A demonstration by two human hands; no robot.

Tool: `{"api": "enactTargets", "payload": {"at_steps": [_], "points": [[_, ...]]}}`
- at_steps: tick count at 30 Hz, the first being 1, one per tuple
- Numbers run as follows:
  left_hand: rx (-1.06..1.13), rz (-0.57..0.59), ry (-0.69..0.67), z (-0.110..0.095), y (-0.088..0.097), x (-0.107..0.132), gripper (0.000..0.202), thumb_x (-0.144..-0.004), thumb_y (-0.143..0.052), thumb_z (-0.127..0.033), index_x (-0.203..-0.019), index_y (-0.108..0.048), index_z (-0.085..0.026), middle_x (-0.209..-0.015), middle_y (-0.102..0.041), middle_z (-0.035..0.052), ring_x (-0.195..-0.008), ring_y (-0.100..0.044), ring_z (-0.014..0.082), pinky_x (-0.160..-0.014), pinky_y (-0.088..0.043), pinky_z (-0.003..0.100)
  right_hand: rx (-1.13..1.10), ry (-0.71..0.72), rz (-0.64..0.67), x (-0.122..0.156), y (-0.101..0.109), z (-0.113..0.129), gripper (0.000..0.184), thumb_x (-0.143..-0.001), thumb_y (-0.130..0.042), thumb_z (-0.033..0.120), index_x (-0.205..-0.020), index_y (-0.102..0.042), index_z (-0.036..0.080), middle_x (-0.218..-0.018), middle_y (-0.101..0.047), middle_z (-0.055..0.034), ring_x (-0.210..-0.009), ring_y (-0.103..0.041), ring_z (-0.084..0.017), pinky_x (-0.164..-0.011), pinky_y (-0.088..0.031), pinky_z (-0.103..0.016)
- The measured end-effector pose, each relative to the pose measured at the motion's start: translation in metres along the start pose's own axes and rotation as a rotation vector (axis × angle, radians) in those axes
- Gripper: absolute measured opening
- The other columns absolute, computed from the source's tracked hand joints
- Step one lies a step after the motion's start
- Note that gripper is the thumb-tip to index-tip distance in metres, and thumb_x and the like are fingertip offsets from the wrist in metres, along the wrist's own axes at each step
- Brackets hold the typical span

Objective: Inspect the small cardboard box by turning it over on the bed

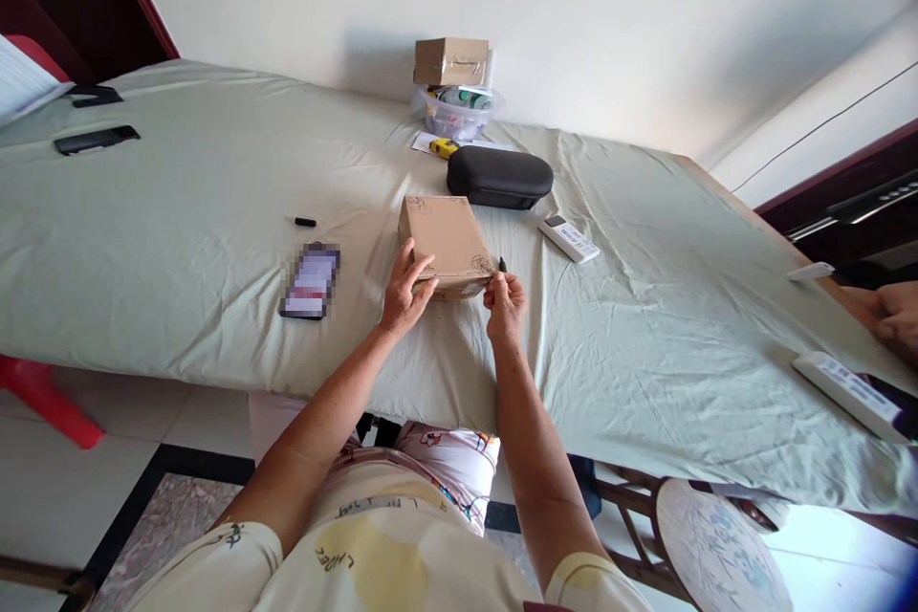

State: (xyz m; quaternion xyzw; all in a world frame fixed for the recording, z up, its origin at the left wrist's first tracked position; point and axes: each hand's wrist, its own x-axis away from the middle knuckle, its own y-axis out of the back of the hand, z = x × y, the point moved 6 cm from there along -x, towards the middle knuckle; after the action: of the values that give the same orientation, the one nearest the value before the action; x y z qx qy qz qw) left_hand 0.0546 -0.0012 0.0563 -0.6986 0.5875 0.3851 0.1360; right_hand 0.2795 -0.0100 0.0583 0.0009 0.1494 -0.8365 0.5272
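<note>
A closed brown cardboard box (445,234) lies on the cloth in front of me, with dark line drawings at its corners. My left hand (405,292) grips its near left part, fingers on the top and thumb at the near side. At the near right corner, my right hand (506,301) pinches a black marker (502,265); its dark end sticks up above my fingers, and its tip is hard to make out. A small black cap (305,222) lies to the left, above a phone (311,281) with a lit, blurred screen.
Behind the box are a black hard case (500,175), a yellow tape measure (444,148) and a clear plastic tub (457,118) with another carton (450,62) over it. A white device (569,239) lies to the right. The pale green cloth (193,239) is wrinkled.
</note>
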Motion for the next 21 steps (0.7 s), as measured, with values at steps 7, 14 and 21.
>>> {"api": "enactTargets", "payload": {"at_steps": [7,14,21], "points": [[0.081,-0.056,0.121,0.006,0.007,-0.002,0.050,-0.104,-0.052,-0.066,-0.130,-0.071,-0.028,-0.164,-0.052,0.0109,-0.152,-0.053,0.0278,-0.126,-0.047,0.047,0.055,0.024,0.044,0.002,-0.004,-0.001,0.060,-0.072,-0.080,0.079,-0.075,-0.055,0.025,-0.061,-0.050,0.0068,-0.051,-0.036,-0.007,-0.049,-0.032,-0.024],[0.181,-0.121,0.180,0.008,0.015,-0.004,0.053,-0.102,-0.055,-0.067,-0.130,-0.070,-0.024,-0.162,-0.054,0.0149,-0.151,-0.053,0.0290,-0.125,-0.046,0.045,0.161,0.091,0.082,0.001,-0.003,-0.004,0.048,-0.078,-0.078,0.070,-0.081,-0.063,0.025,-0.061,-0.048,0.0078,-0.055,-0.041,-0.009,-0.056,-0.034,-0.025],[0.297,-0.194,0.225,0.012,0.016,-0.004,0.055,-0.099,-0.059,-0.069,-0.128,-0.069,-0.023,-0.156,-0.058,0.0151,-0.151,-0.052,0.0296,-0.125,-0.044,0.046,0.195,0.154,0.047,0.000,0.001,-0.006,0.039,-0.081,-0.078,0.062,-0.086,-0.072,0.025,-0.076,-0.063,0.0023,-0.071,-0.054,-0.013,-0.071,-0.046,-0.028]]}}
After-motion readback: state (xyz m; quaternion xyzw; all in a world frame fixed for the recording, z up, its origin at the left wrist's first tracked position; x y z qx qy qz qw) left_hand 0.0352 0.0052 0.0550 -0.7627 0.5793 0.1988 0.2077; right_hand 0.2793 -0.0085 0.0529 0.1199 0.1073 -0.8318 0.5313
